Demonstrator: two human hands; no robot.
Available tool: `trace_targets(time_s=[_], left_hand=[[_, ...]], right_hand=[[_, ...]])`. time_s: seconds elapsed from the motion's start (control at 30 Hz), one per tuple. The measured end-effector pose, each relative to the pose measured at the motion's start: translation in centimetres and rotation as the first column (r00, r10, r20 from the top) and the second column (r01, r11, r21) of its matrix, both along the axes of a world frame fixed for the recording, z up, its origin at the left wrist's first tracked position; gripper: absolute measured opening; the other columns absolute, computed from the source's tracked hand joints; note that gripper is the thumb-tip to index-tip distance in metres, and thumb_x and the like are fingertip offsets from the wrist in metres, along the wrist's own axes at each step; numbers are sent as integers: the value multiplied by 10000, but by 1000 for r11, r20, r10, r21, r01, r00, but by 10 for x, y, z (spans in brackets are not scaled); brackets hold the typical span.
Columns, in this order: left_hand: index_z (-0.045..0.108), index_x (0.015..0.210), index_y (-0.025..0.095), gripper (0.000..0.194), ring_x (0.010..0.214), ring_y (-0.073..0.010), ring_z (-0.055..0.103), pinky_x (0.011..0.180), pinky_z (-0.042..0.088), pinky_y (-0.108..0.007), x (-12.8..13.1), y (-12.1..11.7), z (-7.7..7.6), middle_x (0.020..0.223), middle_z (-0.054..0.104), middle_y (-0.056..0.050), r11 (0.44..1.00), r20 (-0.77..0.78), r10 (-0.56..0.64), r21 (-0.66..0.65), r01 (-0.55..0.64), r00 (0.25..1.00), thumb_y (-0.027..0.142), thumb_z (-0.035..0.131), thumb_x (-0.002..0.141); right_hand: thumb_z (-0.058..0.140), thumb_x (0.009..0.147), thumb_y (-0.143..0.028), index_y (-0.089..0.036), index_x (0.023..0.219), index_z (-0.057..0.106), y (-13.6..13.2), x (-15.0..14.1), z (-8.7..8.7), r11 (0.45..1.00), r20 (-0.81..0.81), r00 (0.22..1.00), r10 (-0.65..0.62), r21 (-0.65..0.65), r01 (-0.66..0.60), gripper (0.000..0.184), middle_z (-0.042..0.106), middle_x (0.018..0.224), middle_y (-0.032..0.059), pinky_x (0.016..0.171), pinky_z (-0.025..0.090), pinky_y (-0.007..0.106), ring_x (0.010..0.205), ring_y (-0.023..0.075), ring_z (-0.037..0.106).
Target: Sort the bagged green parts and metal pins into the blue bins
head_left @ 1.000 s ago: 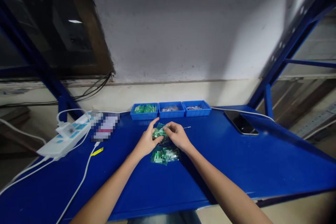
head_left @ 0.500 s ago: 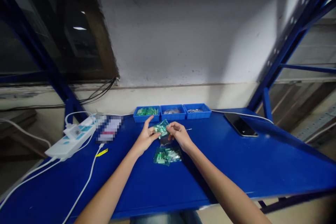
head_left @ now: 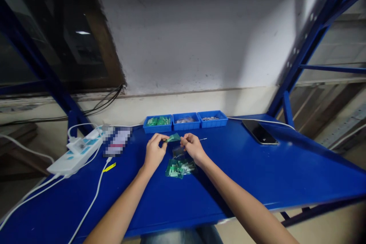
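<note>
The left hand pinches a small green plastic packet by its left end, thumb against fingertips, and the packet is raised over the blue tabletop, in front of the bins. The right hand is at the packet's other end, its thumb and forefinger brought close together; the view is too coarse to tell whether they have hold of the edge. Below and between the hands lies a dark, clear-looking packet, and just nearer the person a small pile of green packets with pale pieces inside. A thin metal rod lies beyond the right hand. Along the back, three blue plastic bins stand side by side: the left bin contains green packets, the middle bin clear packets, the right bin slim metal pieces.
</note>
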State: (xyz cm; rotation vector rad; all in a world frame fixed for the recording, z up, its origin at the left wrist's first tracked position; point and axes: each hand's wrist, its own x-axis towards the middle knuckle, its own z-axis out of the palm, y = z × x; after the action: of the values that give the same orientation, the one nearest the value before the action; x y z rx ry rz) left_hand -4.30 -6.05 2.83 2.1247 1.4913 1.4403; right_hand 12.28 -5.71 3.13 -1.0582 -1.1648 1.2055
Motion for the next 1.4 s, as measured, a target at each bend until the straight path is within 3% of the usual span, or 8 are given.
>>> trace_targets(time_s=[0.23, 0.43, 0.63, 0.77, 0.9, 1.03, 1.2, 1.4], left_hand=[[696, 804, 243, 281, 929, -207, 532, 860, 376, -354, 11, -13, 9, 881, 613, -38, 991, -210, -41, 115, 66, 977, 95, 457, 811], [558, 1149, 191, 343, 803, -168, 569, 742, 426, -278, 12, -1, -2, 902, 597, -47, 982, 237, -71, -156, 110, 969, 361, 483, 861], [644, 921, 86, 722, 448, -81, 433, 442, 235, -215, 1, 7, 4, 692, 617, -62, 681, 587, 56, -614, 400, 807, 720, 327, 788], [652, 873, 88, 530, 500, -85, 493, 462, 277, -204, -6, 5, 13, 730, 651, -79, 568, 691, 154, -647, 509, 706, 595, 580, 738], [634, 943, 97, 364, 546, -67, 508, 522, 336, -183, -6, 5, 11, 709, 629, -25, 628, 777, 103, -534, 565, 621, 244, 760, 635], [562, 1040, 121, 454, 564, -74, 504, 556, 363, -188, -3, 8, 7, 661, 587, 23, 768, 810, 98, -431, 473, 578, 175, 734, 623], [532, 1125, 165, 427, 688, -116, 543, 656, 407, -227, 1, 5, 7, 740, 587, 18, 930, 581, -153, -188, 315, 799, 260, 664, 730], [695, 896, 191, 178, 846, -172, 587, 780, 434, -288, 6, -6, 13, 891, 636, -54, 929, 110, -356, -68, 365, 928, 253, 535, 846]], right_hand=[[702, 633, -389, -159, 854, 575, -3, 0, 8, 971, -318, 938, 142, -141, -195, 344, 622, 726, 35, 579, 434, 254, 632, 149, 580], [669, 638, -305, -158, 850, 610, 2, 0, 1, 999, -82, 996, -20, 40, 23, 265, 649, 739, 19, 631, 435, 257, 670, 148, 579], [556, 740, -192, -191, 761, 610, -3, 5, 2, 898, 263, 946, -189, 436, 58, 58, 663, 779, 27, 719, 455, 311, 752, 179, 592], [484, 710, -39, -220, 768, 618, -7, 4, 0, 764, 426, 875, -230, 636, -109, 233, 683, 904, 33, 878, 431, 363, 994, 202, 557], [432, 677, 10, -213, 823, 621, -9, 0, -3, 720, 481, 854, -198, 663, -206, 327, 642, 1069, 57, 968, 398, 382, 1150, 198, 479], [476, 671, -38, -203, 874, 646, -9, -3, -2, 811, 460, 841, -284, 583, -45, 312, 475, 1255, 93, 983, 373, 405, 1216, 238, 407], [440, 852, -387, -181, 761, 666, -4, -3, 0, 968, 368, 916, -157, 241, 70, 319, 610, 821, 61, 789, 443, 329, 834, 197, 587], [305, 877, -556, -162, 613, 606, -2, -5, -4, 997, 266, 964, -13, 74, -7, 561, 581, 548, 24, 560, 394, 252, 544, 147, 557]])
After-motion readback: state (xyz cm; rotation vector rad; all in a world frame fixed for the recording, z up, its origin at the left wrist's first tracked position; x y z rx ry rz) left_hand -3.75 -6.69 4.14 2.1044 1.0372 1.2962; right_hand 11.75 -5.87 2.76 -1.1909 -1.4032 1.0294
